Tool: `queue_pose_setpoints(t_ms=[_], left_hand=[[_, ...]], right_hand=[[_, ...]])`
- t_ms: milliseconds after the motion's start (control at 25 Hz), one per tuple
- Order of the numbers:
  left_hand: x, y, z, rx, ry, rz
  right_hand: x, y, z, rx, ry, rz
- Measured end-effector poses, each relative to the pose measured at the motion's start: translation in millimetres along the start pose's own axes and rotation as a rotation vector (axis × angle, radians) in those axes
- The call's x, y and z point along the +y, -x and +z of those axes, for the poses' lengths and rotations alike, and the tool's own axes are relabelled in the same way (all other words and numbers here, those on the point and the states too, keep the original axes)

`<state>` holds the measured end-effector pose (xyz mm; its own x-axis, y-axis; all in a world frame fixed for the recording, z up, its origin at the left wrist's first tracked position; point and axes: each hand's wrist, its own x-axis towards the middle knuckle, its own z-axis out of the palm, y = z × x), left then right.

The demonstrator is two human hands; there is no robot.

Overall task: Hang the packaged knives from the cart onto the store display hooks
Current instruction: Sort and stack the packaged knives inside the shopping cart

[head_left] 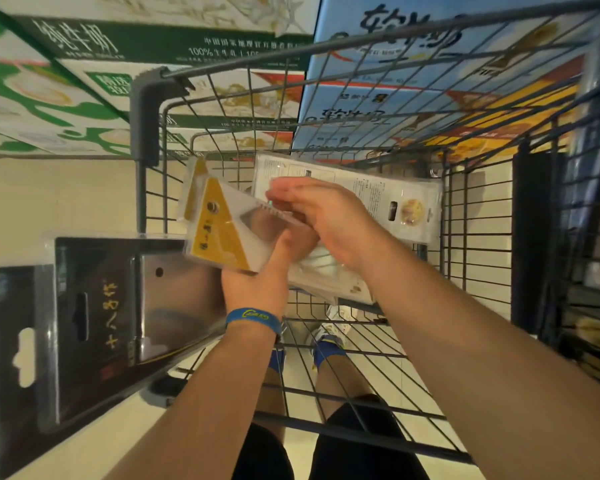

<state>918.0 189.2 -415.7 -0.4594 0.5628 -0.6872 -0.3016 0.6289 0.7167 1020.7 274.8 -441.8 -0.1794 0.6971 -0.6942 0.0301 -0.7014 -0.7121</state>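
Scene: A wire cart [471, 209] is seen from above on a cream tiled floor [66, 195], with stacked milk cases [66, 84] beyond it.
Left hand: The left hand [257, 271], a blue wristband [253, 318] worn at its wrist, is clamped from below on a yellow-carded knife pack [219, 233]. The thumb is pressed up along the pack's near edge, and the fingers are hidden behind it.
Right hand: The right hand [329, 220] is laid over the clear end of the same pack, fingers bent toward its upper edge. Through the blur it cannot be told whether the pack is gripped or only touched.
Yellow-carded knife pack: It is held tilted over the cart's left side, with the edge of a second yellow card seen just behind it.
White-backed pack: A white-backed pack [378, 199] is shown printed side up behind the right hand, inside the cart. What carries it is hidden.
Black knife packs: Two black knife packs [97, 306] are seen at the left, outside the cart wall, hang slots showing. A broad blade is visible through the blister of the farther one.
Below: Shoes [329, 337] are seen through the cart's mesh.
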Motion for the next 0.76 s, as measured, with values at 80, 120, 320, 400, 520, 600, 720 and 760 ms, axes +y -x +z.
queue_pose_setpoints(t_ms=[80,120,320,400,520,600,720,760], left_hand=[[-0.9,1.1,-1.1,0.047,-0.033,-0.001],[-2.7,2.2,-1.6,0.059,-0.046,0.018],[-16.2,-3.0,0.0,0.063,-0.058,0.135],[-15.6,-1.7,-1.5,0.063,-0.065,0.126],[-15.9,2.4,-8.2,0.054,-0.06,0.076],[-16.0,8.1,-13.4,0.05,-0.058,0.056],[-15.8,13.1,-16.5,0.091,-0.048,-0.003],[-16.4,13.4,-16.1,0.09,-0.052,-0.018]], right_hand=[[1.0,-26.2,-16.9,0.225,0.297,0.057],[4.0,-39.4,-28.6,0.34,0.617,0.065],[31.1,-88.5,-75.7,0.122,1.488,0.018],[28.8,-96.2,-83.6,0.152,1.573,0.015],[23.6,-94.2,-86.9,0.088,1.699,0.155],[27.4,-87.0,-86.3,0.044,1.68,0.236],[26.5,-75.6,-88.4,0.032,1.614,0.262],[23.7,-71.8,-91.3,0.058,1.588,0.264]])
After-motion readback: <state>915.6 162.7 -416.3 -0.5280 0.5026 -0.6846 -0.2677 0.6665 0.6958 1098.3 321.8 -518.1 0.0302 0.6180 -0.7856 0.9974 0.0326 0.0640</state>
